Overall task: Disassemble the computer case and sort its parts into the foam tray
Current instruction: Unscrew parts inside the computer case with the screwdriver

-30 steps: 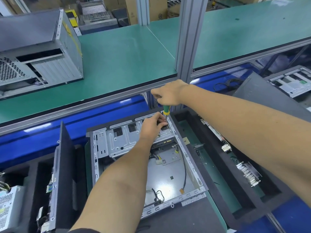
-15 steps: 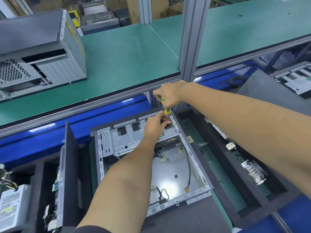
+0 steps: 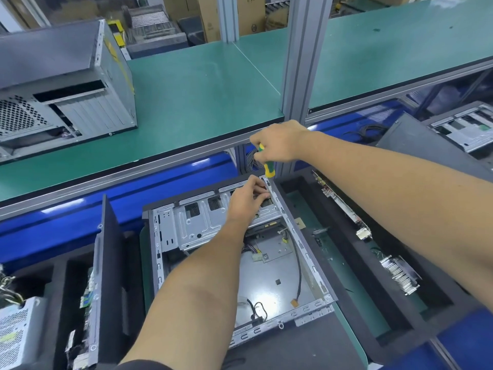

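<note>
The open computer case point(image 3: 306, 263) lies flat in front of me, side panel off, loose cables on its floor. A silver drive cage point(image 3: 197, 222) fills its far end. My right hand point(image 3: 280, 142) grips a green and yellow screwdriver point(image 3: 269, 168) upright, tip down at the case's far right corner. My left hand point(image 3: 246, 197) rests on the drive cage just below, fingers curled at the screwdriver tip; what they pinch is hidden. Black foam tray point(image 3: 354, 311) slots on the right hold a circuit board point(image 3: 338, 201) and a finned heatsink point(image 3: 400, 273).
On the left, foam slots hold an upright black panel point(image 3: 109, 263), a board and a power supply point(image 3: 18, 335). A second grey case point(image 3: 61, 84) stands on the green shelf point(image 3: 200, 89) above. An aluminium post point(image 3: 304, 62) rises behind my right hand.
My right hand has lifted a little, showing more of the screwdriver's handle below the fist. My left hand stays at the cage's far right corner. The view has shifted slightly.
</note>
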{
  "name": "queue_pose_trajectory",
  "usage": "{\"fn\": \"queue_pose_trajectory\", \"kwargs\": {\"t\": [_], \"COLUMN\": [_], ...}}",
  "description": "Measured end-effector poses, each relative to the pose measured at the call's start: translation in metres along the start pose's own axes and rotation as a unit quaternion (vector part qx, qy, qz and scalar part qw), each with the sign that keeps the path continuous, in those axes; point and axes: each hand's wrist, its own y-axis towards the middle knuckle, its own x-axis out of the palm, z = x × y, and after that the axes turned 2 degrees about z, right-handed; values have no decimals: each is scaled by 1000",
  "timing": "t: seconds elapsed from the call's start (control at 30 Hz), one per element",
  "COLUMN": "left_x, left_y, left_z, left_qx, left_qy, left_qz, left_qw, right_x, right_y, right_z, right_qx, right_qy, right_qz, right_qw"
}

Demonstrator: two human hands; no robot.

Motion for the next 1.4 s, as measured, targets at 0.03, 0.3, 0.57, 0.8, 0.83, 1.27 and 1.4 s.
{"fn": "queue_pose_trajectory", "kwargs": {"t": [0.03, 0.3, 0.57, 0.8, 0.83, 1.27, 1.4], "left_x": [0, 1, -13, -41, -47, -67, -65], "left_y": [-1, -1, 1, 9, 6, -27, -25], "left_z": [1, -2, 1, -6, -9, -57, -61], "left_qx": [-2, -7, -96, -244, -228, -45, -37], "left_qy": [-6, -51, -214, -389, -357, 8, 47], "left_qz": [1, 36, 146, 163, 144, 35, 36], "left_qw": [1000, 998, 961, 873, 894, 998, 998], "right_x": [0, 6, 5, 8, 9, 32, 33], "right_y": [-2, -14, -20, -4, 0, 34, 36], "right_z": [1, 1, -6, -24, -26, -50, -52], "right_qx": [2, 19, 21, 33, 38, 35, 37], "right_qy": [1, 15, 29, 86, 100, 174, 173], "right_qz": [1, -7, -1, 18, 22, 5, 11], "right_qw": [1000, 1000, 999, 996, 994, 984, 984]}}
